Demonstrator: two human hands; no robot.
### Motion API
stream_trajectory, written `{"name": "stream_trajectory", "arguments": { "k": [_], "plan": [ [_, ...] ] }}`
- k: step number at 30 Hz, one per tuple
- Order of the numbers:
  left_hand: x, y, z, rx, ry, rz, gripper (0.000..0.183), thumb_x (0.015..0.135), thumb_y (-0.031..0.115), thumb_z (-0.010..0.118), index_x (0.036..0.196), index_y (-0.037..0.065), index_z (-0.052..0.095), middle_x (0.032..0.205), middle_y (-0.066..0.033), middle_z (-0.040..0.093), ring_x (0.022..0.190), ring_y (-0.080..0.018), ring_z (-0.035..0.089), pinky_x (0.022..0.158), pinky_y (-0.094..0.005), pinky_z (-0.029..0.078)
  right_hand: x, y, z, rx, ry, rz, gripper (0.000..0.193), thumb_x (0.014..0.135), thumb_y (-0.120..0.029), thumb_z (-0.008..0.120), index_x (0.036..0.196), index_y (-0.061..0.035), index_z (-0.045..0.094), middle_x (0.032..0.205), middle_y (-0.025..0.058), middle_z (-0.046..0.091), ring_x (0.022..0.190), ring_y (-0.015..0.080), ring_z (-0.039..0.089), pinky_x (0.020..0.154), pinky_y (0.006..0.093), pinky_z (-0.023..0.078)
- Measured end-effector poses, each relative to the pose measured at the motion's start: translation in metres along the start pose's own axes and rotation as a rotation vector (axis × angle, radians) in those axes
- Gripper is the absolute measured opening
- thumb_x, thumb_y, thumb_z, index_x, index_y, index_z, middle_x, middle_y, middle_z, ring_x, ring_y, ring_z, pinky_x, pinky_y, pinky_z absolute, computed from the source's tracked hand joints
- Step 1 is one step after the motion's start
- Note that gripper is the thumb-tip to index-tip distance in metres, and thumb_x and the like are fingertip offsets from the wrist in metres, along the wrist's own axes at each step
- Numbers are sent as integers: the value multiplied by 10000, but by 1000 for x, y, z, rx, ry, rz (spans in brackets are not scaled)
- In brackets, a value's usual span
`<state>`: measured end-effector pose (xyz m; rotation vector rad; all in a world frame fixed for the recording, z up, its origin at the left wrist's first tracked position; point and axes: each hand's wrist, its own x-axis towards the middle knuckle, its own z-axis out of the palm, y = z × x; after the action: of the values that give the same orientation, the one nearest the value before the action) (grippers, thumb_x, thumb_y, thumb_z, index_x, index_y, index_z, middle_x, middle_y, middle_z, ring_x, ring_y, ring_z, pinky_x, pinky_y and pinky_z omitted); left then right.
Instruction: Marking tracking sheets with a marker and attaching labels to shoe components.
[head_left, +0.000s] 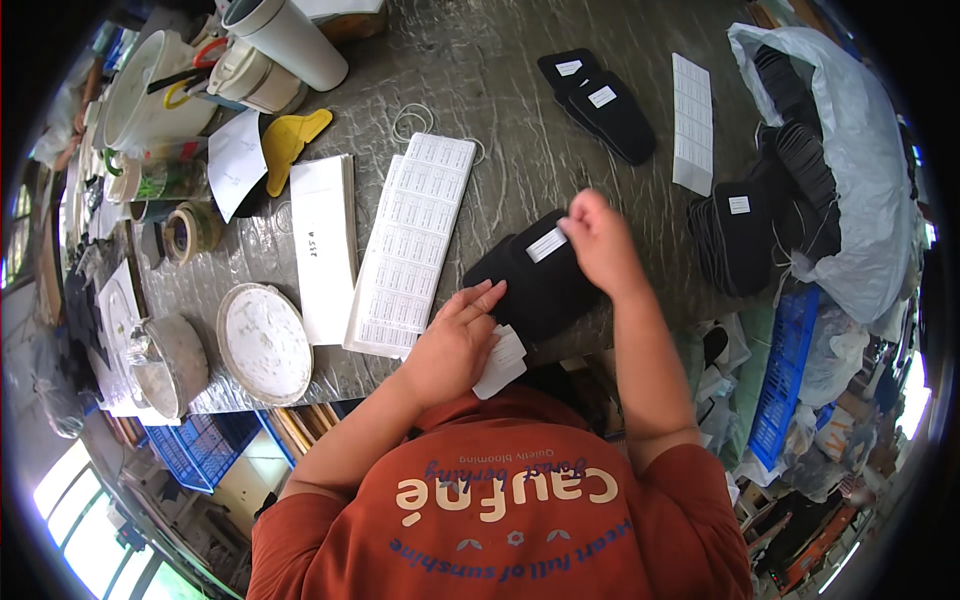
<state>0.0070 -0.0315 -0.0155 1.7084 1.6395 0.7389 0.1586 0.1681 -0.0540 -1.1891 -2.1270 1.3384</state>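
Note:
Close in front of me lie black insole-shaped pads (545, 290), overlapping at the table's near edge. A white label (546, 245) rests on the upper one. My right hand (605, 245) is closed in a pinch at the label's right end; its fingertips are slightly blurred. With fingertips against the pads' left side, my left hand (455, 340) also holds a small white label sheet (502, 362) under its palm. Left of that hand, large printed label sheets (415, 240) lie stacked, partly over one another.
Labelled black pads (610, 115) lie at the far side, beside a narrow label strip (692, 125). A white plastic bag (860, 200) at right holds stacked pads. At left are white papers (322, 250), a round dish (265, 343), tape rolls (190, 232) and a white cup (285, 40).

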Motion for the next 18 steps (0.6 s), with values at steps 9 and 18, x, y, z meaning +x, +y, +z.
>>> {"name": "stream_trajectory", "arguments": {
  "k": [9, 18],
  "plan": [
    [3, -2, -9, -369, 242, -261, 111, 893, 32, 551, 804, -34, 547, 1017, -186, 643, 921, -307, 584, 812, -367, 465, -51, -51, 5, 42, -264, -81, 123, 772, -34, 679, 854, -24, 588, 882, 119, 579, 828, 289, 565, 753, 366, 460],
    [-6, -2, -13, -16, 188, -203, 93, 811, 44, 622, 802, -30, 565, 971, -182, 632, 931, -335, 594, 820, -410, 478, -59, -61, 23, 124, -180, -14, 99, 804, 1, 632, 838, 4, 539, 767, 145, 579, 719, 293, 587, 653, 360, 468]
  ]
}}
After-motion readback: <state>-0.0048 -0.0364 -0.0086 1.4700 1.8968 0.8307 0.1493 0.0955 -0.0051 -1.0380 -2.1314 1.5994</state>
